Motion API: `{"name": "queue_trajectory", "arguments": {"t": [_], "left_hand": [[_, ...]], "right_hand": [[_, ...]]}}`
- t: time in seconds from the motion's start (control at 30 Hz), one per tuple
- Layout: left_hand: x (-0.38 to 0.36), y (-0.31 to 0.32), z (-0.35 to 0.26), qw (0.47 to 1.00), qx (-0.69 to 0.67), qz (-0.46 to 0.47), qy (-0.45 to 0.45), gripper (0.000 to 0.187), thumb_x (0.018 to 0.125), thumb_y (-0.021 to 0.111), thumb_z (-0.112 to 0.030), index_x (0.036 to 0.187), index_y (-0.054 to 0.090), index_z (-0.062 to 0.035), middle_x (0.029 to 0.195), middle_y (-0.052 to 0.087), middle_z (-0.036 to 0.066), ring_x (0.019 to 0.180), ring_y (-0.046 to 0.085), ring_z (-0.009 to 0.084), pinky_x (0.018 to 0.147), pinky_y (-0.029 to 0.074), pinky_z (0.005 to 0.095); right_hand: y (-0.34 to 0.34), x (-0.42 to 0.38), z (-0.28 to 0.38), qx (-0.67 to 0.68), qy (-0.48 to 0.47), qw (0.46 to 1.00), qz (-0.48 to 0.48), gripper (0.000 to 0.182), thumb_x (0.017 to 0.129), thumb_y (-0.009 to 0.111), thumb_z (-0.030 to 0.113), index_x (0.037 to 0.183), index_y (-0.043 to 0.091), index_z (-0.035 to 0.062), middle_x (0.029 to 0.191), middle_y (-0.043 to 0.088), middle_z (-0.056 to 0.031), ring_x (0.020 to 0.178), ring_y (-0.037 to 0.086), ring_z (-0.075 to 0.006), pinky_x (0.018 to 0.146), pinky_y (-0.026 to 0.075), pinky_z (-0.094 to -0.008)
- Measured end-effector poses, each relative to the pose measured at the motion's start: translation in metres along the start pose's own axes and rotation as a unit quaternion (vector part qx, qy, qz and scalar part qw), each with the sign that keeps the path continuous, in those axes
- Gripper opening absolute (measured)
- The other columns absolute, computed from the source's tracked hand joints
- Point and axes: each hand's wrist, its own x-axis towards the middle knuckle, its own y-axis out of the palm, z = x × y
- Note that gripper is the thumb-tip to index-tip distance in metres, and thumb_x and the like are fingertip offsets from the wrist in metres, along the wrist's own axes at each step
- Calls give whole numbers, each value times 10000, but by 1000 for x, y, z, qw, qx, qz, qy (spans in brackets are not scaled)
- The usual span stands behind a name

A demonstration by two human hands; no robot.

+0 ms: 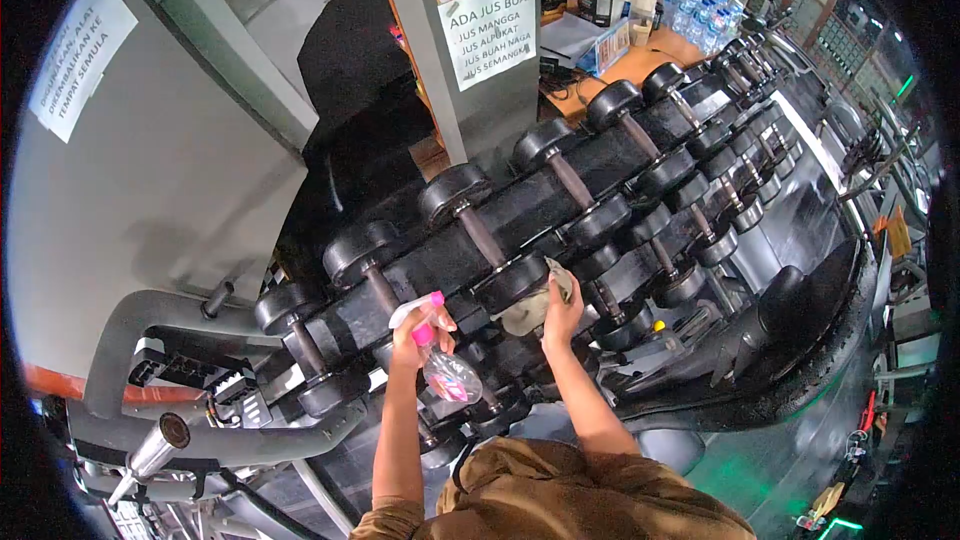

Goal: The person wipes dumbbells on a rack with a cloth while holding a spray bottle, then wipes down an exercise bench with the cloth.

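My left hand (422, 332) grips a clear spray bottle (445, 368) with a pink and white trigger head, held just in front of the dumbbell rack (440, 265). My right hand (560, 315) presses a beige cloth (530, 308) against the end of a black dumbbell (515, 282) on the rack's upper tier. Several black dumbbells lie side by side along the rack, running up to the right.
A grey pillar (470, 50) with a juice menu sign stands behind the rack. A counter (640, 55) with water bottles and tubs lies beyond. A grey machine frame (170, 360) and a chrome bar sit at the left. More racks line the right side.
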Motion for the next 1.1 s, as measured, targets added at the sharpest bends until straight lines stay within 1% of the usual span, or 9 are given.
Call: {"name": "queue_trajectory", "arguments": {"t": [0.17, 0.23, 0.47, 0.53, 0.7, 0.83, 0.9, 1.03, 1.1], "left_hand": [[1, 3, 0, 1000, -3, 12, 4, 470, 877, 521, -457, 773, 579, -2, 754, 629, 166, 450, 546, 244, 461, 481, 393], [1, 3, -1, 1000, 19, 8, 6, 465, 879, 519, -451, 778, 581, -1, 744, 623, 160, 450, 546, 241, 456, 477, 394], [-2, 14, -6, 999, 30, -23, -1, 433, 881, 530, -426, 779, 580, -8, 724, 609, 149, 444, 539, 235, 448, 469, 391], [-1, 13, -7, 999, 31, -21, 4, 421, 881, 533, -421, 780, 577, -15, 724, 611, 152, 440, 536, 234, 448, 473, 387], [0, 11, -6, 1000, 22, -12, 3, 424, 876, 537, -434, 780, 574, -23, 716, 609, 153, 441, 534, 232, 442, 471, 388], [1, 10, -6, 1000, 25, -18, -5, 426, 869, 541, -437, 771, 573, -24, 716, 610, 154, 438, 530, 230, 437, 469, 389], [0, 12, -7, 999, 21, -23, -8, 429, 869, 539, -437, 767, 574, -22, 713, 611, 154, 438, 530, 232, 436, 469, 389], [-1, 9, -7, 997, 73, -36, 20, 442, 865, 537, -439, 762, 580, -11, 701, 611, 155, 437, 540, 239, 434, 478, 394], [-3, 9, -6, 998, 40, -42, 13, 452, 868, 535, -439, 764, 584, -2, 695, 610, 154, 435, 551, 243, 434, 490, 395]], "right_hand": [[7, 0, -6, 61, 34, 997, -13, 309, 928, 639, 166, 1188, 599, 3, 1110, 636, -52, 990, 593, -164, 872, 445, -295], [12, 0, -7, 123, 175, 976, -48, 286, 946, 609, 175, 1179, 600, 10, 1106, 637, -48, 985, 601, -181, 860, 458, -315], [9, 9, -94, 156, 212, 965, -3, 250, 957, 585, 229, 1138, 603, 57, 957, 635, -35, 829, 612, -196, 711, 497, -358], [12, -1, -91, 186, 309, 933, 22, 267, 970, 581, 266, 1144, 591, 64, 943, 649, -45, 792, 635, -197, 639, 503, -353], [17, -43, -69, 212, 355, 910, 19, 237, 977, 525, 229, 1151, 584, 80, 986, 658, -68, 830, 668, -220, 649, 537, -335], [17, -67, -61, 158, 410, 895, 75, 261, 1000, 461, 226, 1163, 586, 66, 1029, 661, -54, 868, 676, -206, 704, 556, -348], [17, -77, -39, 249, 439, 844, 180, 269, 996, 458, 225, 1148, 596, 50, 1036, 674, -53, 891, 679, -201, 745, 555, -345], [28, -82, 23, 169, 375, 855, 317, 250, 947, 588, 231, 1089, 629, 29, 1041, 682, -67, 883, 673, -181, 775, 554, -318], [32, -68, 50, 186, 369, 858, 304, 230, 900, 657, 193, 1058, 644, 26, 951, 689, -46, 824, 659, -137, 727, 526, -285]]}}
